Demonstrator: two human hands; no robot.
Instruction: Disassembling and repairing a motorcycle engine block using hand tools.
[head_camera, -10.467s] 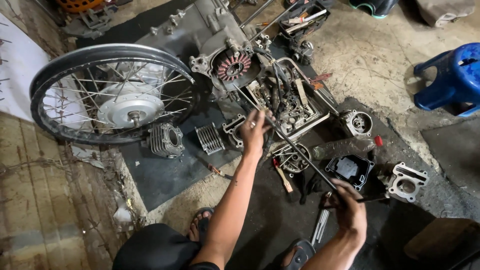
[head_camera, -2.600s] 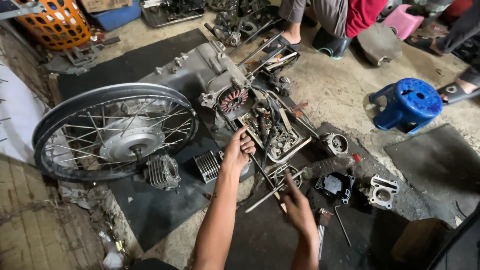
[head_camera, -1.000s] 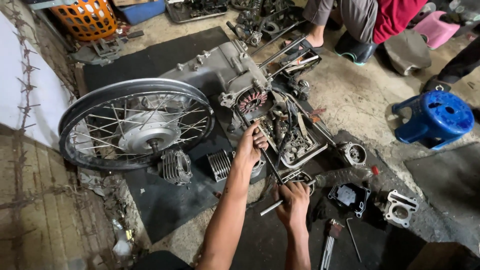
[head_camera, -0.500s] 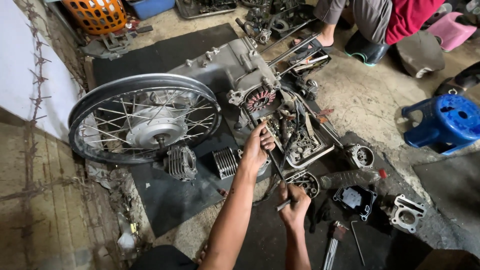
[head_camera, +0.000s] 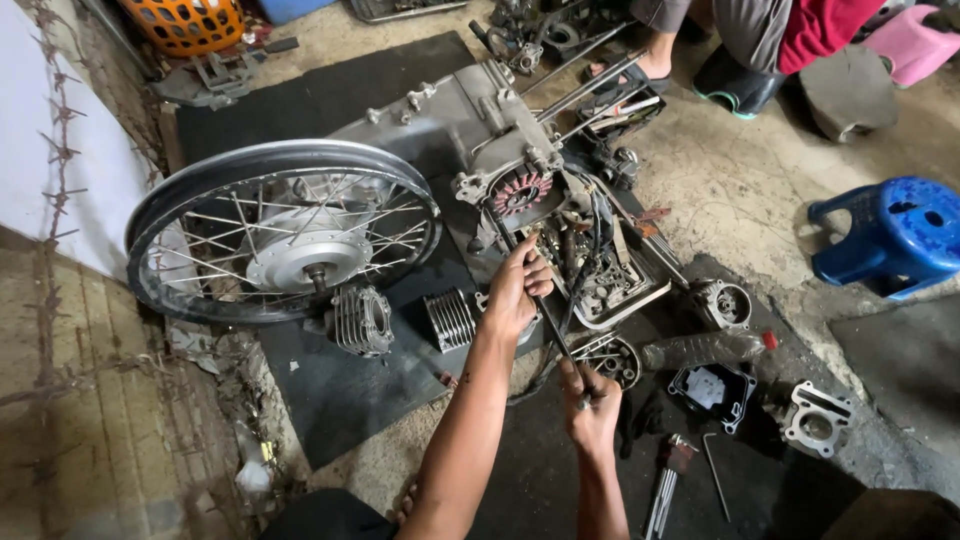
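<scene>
My left hand (head_camera: 515, 290) grips a long thin metal rod (head_camera: 528, 290) near its upper part, beside a grey engine case (head_camera: 450, 125) with a red coil stator (head_camera: 520, 192). My right hand (head_camera: 590, 408) is closed around the rod's lower end, nearer to me. The rod runs diagonally from the stator area down to my right hand. A tray of small engine parts (head_camera: 605, 285) lies just right of my left hand. Cables loop between the two hands.
A spoked wheel (head_camera: 285, 230) lies at the left on a black mat (head_camera: 330, 370). Two finned cylinders (head_camera: 365, 320) sit below it. Engine parts (head_camera: 815, 425) and tools (head_camera: 665, 485) lie at the right. A blue plastic stool (head_camera: 895, 235) stands far right. Another person's feet (head_camera: 735, 85) are at the top.
The view has shifted so the wheel and engine sit further right. My right hand has moved down the rod slightly; my left hand stays on it.
</scene>
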